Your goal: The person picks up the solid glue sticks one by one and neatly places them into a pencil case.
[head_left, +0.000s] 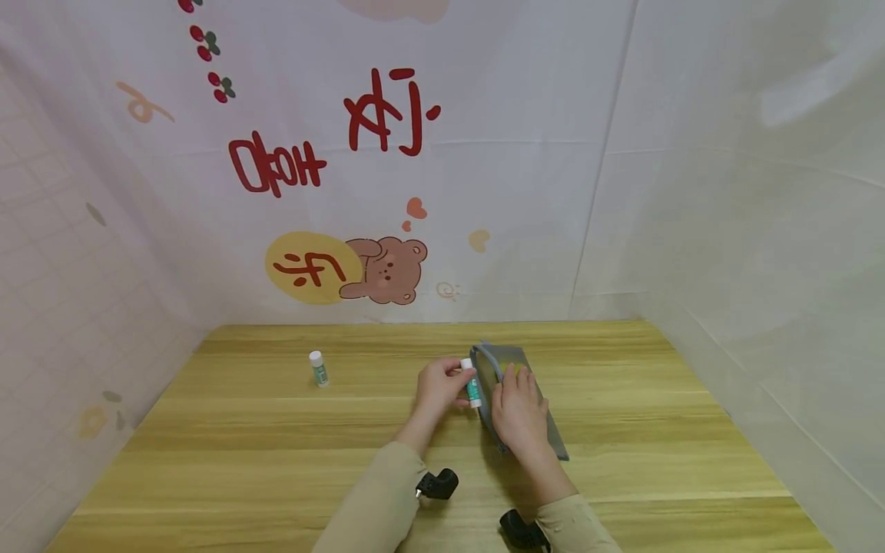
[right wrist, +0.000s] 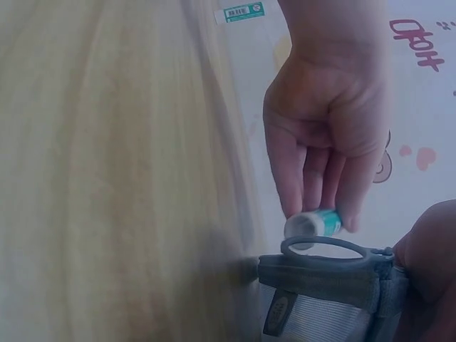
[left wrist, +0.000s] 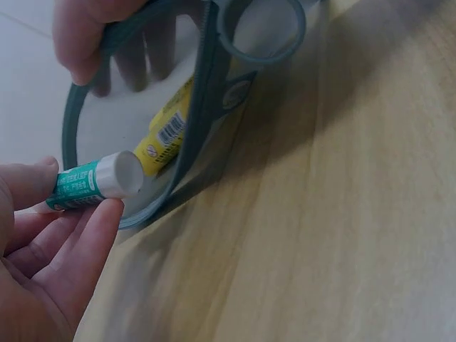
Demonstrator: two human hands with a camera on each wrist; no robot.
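My left hand (head_left: 434, 388) pinches a green-and-white glue stick (head_left: 473, 390) between thumb and fingers, at the mouth of a grey zip pouch (head_left: 551, 434). The left wrist view shows the stick's white end (left wrist: 127, 174) right at the pouch's opening, which gapes wide. Inside lies a yellow tube (left wrist: 165, 132) with a barcode, partly hidden by the zip edge. My right hand (head_left: 520, 411) grips the pouch, its thumb at the zip rim and its fingers showing through the see-through side. A ring pull (left wrist: 262, 32) stands out from the zip end.
A second green-and-white glue stick (head_left: 319, 370) stands on the wooden table (head_left: 228, 430) to the left. Behind the table hangs a white printed cloth (head_left: 512, 192), with more cloth along both sides. Black devices (head_left: 439, 484) sit at both wrists.
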